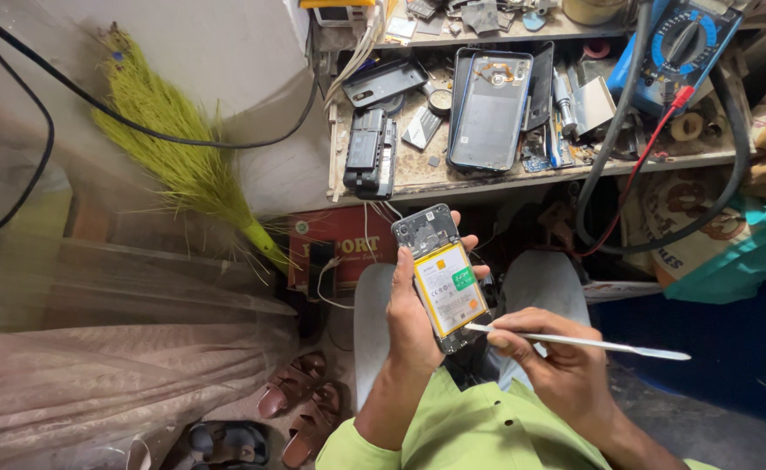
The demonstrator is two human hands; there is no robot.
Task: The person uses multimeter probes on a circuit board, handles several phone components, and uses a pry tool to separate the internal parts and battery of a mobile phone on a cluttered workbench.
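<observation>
My left hand (418, 318) holds an opened phone (440, 274) upright over my lap, its back cover off and a yellow-edged battery with a green label showing. My right hand (553, 357) grips a thin flat metal pry tool (609, 345) like a pen. The tool's near tip touches the phone's lower right edge beside the battery, and its long end points right.
A cluttered workbench (487, 178) ahead carries a phone back cover (490, 109), a black phone (370, 152), small parts and a blue multimeter (683, 43) with a red lead. A green broom (183, 157) leans at left. Sandals (292, 383) lie on the floor. Bags sit at right.
</observation>
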